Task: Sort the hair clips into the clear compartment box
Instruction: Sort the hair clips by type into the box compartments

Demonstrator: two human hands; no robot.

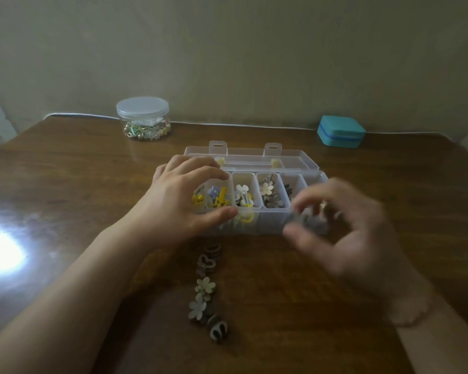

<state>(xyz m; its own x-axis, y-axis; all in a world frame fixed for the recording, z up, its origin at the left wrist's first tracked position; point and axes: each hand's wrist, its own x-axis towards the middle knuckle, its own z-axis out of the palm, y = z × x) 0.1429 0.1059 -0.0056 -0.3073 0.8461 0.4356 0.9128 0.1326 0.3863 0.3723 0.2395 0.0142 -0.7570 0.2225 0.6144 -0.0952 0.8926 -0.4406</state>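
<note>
Both hands sit over my clear compartment box [256, 221] on the wooden table [65, 184]: left hand [179, 201] spread wide, gripping the box's left end, right hand [343, 228] blurred, fingers pinched on a grey clip [312, 224] at the right end. Sorted clips fill the compartments; a line of loose clips [207, 292] lies just in front.
</note>
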